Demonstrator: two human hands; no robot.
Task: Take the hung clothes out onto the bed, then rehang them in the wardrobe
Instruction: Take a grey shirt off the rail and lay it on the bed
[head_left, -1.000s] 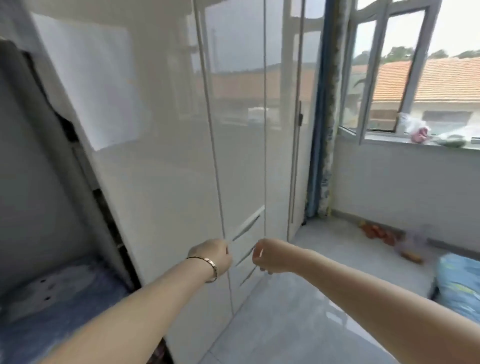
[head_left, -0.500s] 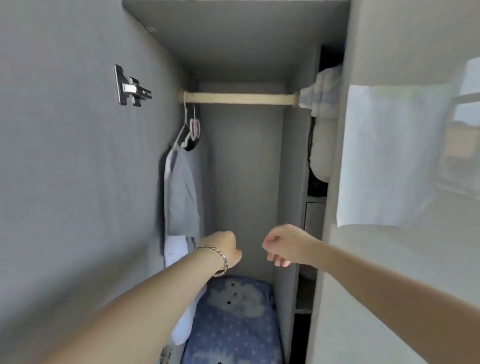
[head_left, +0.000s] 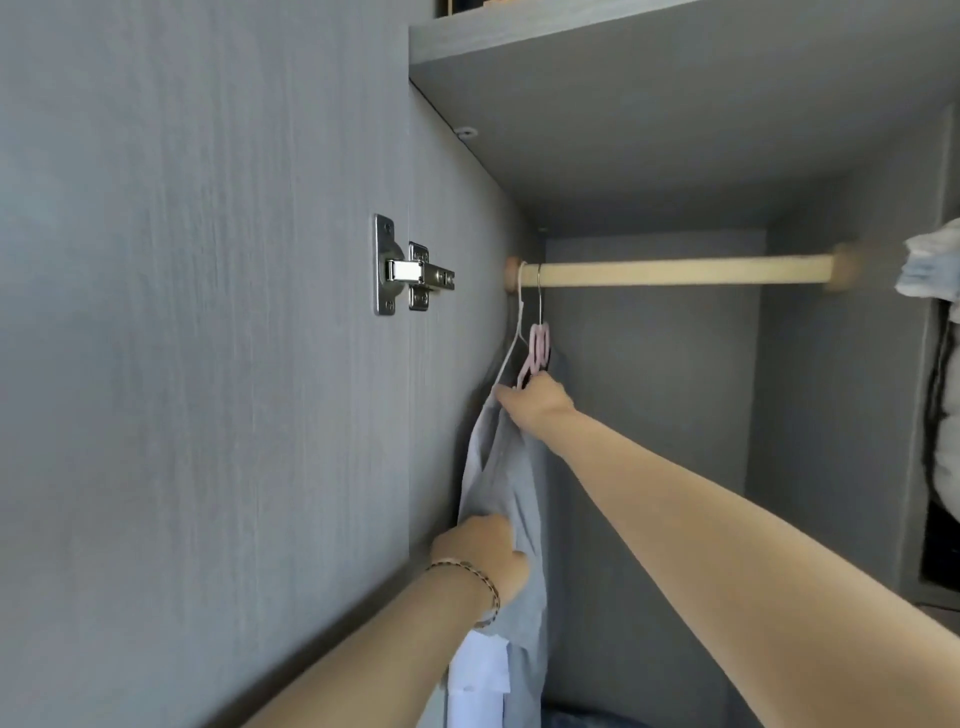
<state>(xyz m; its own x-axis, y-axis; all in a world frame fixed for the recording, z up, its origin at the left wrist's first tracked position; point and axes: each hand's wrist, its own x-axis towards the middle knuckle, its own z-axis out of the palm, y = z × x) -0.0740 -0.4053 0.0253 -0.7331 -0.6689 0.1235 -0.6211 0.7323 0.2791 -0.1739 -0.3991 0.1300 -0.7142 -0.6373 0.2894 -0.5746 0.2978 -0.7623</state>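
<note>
Head camera: idle half a second ago, the left hand (head_left: 480, 553) now bunches its fingers in the lower cloth of the grey shirt (head_left: 511, 478). Farther in, the right hand (head_left: 535, 400) curls its fingers round the pink hanger (head_left: 540, 348). Removal looks to be starting. The shirt hangs vertically, hook uppermost, at the left end of the rail (head_left: 675, 271).

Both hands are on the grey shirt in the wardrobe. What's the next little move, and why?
Probably lift the right hand, which grips the hangers, until their hooks clear the wooden rail: both are hooked over it, while the left hand holds the grey shirt.
</note>
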